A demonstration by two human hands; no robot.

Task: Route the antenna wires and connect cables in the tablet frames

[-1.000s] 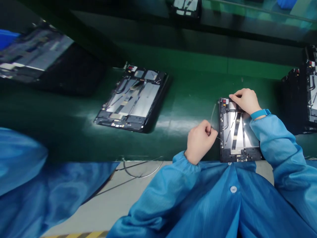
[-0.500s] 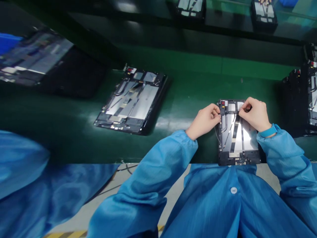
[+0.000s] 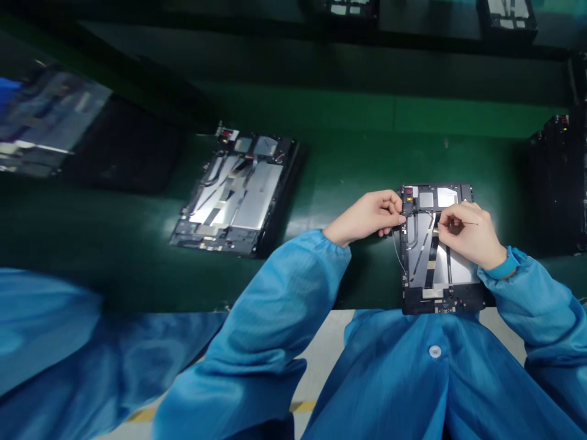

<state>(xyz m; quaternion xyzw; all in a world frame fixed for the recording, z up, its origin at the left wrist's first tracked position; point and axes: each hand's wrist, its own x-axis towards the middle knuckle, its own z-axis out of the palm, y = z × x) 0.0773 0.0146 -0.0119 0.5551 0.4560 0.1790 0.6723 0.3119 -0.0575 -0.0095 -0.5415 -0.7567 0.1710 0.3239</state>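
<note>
An opened tablet (image 3: pixel 464 269) lies at the table's front edge, showing silver battery plates, black ribbon cables and a dark board along its near end. At its upper left edge, my left hand (image 3: pixel 373 214) is closed, thumb and forefinger pinched against the frame; what is between them is hidden. A thin pale wire (image 3: pixel 397 252) curves down below those fingers along the tablet's side. Over the tablet's middle, beside the upper end of the black ribbon cable, my right hand (image 3: pixel 470 235) is closed in a pinch. A thin dark line crosses its fingers, too small to name.
Left of me stands a stack of similar opened tablets (image 3: pixel 254 189), with a blurred stack (image 3: pixel 50 122) farther left. Another dark stack (image 3: pixel 557 183) rises at the right. More tablets (image 3: pixel 509 18) sit beyond the green table (image 3: pixel 353 162). A neighbour's blue sleeve (image 3: pixel 41 330) is at lower left.
My right hand has moved down and slightly left from the tablet's upper right part to its middle, uncovering the upper right plate. My left hand stays at the left edge. The view has shifted slightly.
</note>
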